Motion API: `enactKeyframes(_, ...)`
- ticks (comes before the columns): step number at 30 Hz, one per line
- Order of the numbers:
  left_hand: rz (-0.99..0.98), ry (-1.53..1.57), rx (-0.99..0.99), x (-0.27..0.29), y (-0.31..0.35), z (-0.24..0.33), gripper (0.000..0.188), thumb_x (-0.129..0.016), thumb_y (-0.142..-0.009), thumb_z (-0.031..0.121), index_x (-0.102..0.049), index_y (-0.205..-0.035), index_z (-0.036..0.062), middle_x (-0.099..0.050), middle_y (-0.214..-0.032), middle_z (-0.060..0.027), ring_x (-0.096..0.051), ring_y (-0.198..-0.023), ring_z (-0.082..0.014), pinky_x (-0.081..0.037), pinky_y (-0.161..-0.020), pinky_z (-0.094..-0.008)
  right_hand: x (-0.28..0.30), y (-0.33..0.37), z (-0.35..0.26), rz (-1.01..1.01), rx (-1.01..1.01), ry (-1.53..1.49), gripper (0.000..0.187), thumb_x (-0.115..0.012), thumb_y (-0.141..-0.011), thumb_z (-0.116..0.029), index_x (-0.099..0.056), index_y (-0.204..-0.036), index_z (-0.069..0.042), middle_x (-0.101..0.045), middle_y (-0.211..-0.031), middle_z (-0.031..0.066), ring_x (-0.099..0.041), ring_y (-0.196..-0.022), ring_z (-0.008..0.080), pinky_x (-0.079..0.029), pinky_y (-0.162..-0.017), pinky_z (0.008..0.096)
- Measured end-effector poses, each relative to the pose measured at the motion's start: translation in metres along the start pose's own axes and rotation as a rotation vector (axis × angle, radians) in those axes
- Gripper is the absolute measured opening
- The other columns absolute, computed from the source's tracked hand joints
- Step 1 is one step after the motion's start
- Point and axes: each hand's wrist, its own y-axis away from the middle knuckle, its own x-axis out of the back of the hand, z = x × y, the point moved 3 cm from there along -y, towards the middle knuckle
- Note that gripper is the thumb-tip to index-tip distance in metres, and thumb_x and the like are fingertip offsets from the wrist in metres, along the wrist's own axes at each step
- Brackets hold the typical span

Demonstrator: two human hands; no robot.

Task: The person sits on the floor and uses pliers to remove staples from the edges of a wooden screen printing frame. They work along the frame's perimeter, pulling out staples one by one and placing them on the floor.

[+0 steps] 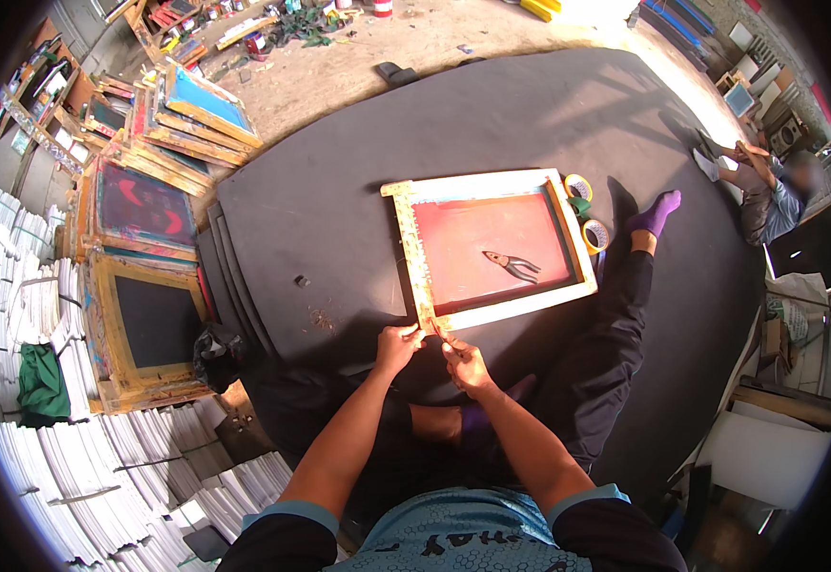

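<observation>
A wooden screen-printing frame (482, 315) with reddish mesh lies on the dark mat in front of me. Pliers (512, 267) with dark handles rest on its mesh. At the frame's near left corner, my left hand (399, 349) is closed, its fingertips pinching the wood's edge. Just right of it, my right hand (466, 365) is closed around a thin, dark tool whose tip reaches the same corner; its kind is too small to make out. Two tape rolls (595, 234) stand against the frame's right side, with something green between them.
Stacked dark mats (339, 181) spread under the frame, and my purple-socked foot (661, 212) rests on them at right. More screen frames (148, 296) lean at left beside bundled white sheets (82, 477). Another person (768, 195) sits at the far right.
</observation>
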Motion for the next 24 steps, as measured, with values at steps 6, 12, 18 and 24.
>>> enactKeyframes(6,-0.001,0.001,-0.007,-0.007,0.0,0.015,0.028,-0.075,-0.094,0.01,-0.073,-0.115,-0.0077,-0.078,-0.086,-0.0158,-0.076,-0.071,-0.0164,-0.059,-0.062,-0.0291,0.013,-0.013,0.019,0.023,0.117,0.082,0.039,-0.057,-0.107,-0.031,-0.06,-0.145,-0.02,-0.053,-0.064,-0.0033,-0.047,-0.045,0.009,-0.038,-0.042,0.0262)
enactKeyframes(12,0.041,-0.016,-0.047,0.003,0.005,0.007,0.033,-0.075,-0.094,0.01,-0.07,-0.12,-0.0101,-0.078,-0.089,-0.0134,-0.074,-0.074,-0.0131,-0.057,-0.064,-0.0271,-0.021,0.005,-0.003,0.359,0.334,1.028,0.039,-0.055,-0.108,-0.029,-0.059,-0.145,-0.015,-0.077,-0.101,0.0108,-0.074,-0.081,0.0317,-0.058,-0.078,0.0407)
enactKeyframes(18,0.048,0.0,-0.059,-0.001,-0.004,-0.012,0.033,-0.076,-0.093,0.015,-0.072,-0.118,-0.0068,-0.078,-0.087,-0.0152,-0.077,-0.073,-0.0163,-0.058,-0.064,-0.0295,0.002,-0.033,0.044,0.115,0.5,0.329,0.039,-0.053,-0.109,-0.031,-0.058,-0.146,-0.021,-0.065,-0.076,0.0037,-0.058,-0.051,0.0189,-0.048,-0.049,0.0335)
enactKeyframes(24,0.003,-0.084,-0.045,0.0,0.004,0.015,0.032,-0.076,-0.093,0.014,-0.072,-0.118,-0.0069,-0.078,-0.082,-0.0131,-0.075,-0.071,-0.0137,-0.056,-0.061,-0.0284,-0.004,0.003,0.002,-0.002,-0.175,-0.222,0.037,-0.054,-0.109,-0.03,-0.058,-0.145,-0.024,-0.047,-0.065,-0.0018,-0.036,-0.041,0.0069,-0.028,-0.036,0.024)
